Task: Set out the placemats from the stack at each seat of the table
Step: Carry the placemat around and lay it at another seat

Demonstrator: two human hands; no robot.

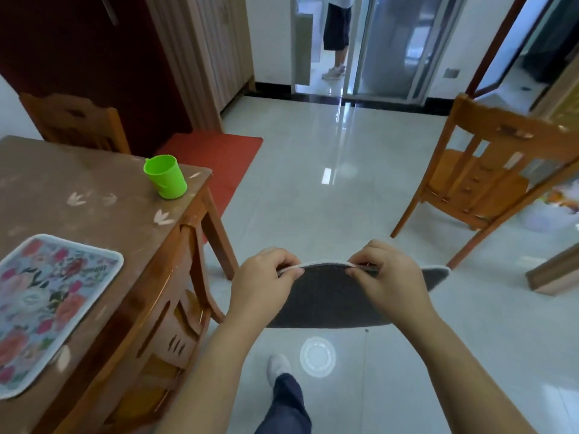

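Note:
I hold a placemat (329, 299) in the air over the floor, its dark grey underside toward me and a white trimmed edge on top. My left hand (263, 280) pinches its upper edge on the left, and my right hand (388, 274) pinches the same edge on the right. The mat bends and hangs down between them. A floral placemat (47, 305) with a white border lies flat on the brown table (94, 189) at the left, near the table's edge. Whether I hold one mat or more, I cannot tell.
A green plastic cup (166, 177) stands near the table's far corner. One wooden chair (175, 308) is tucked under the table beside me, another (75, 123) stands behind it, and a third (488, 180) stands on the tiled floor at the right. A person (336, 36) stands in the far doorway.

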